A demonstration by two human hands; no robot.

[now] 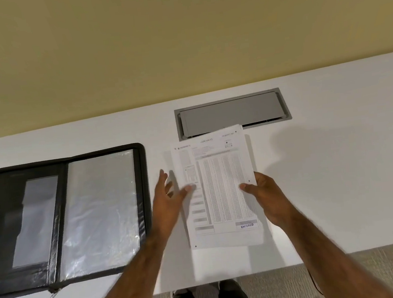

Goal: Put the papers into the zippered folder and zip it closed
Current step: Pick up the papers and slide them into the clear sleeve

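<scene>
Zippered folder [62, 218] lies open on the desk [325, 159], at its left end. Papers [219, 187] lie on the desk just right of the folder, apart from it. Cable hatch [233, 113] is set into the desk behind the papers; the papers' far edge overlaps its near rim.

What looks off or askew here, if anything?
Nothing is damaged or spilled. The papers are not squared: a lower sheet's edges show past the top sheet, and the far edge overlaps the grey hatch. The folder lies open and flat to the left, zipper undone.
</scene>
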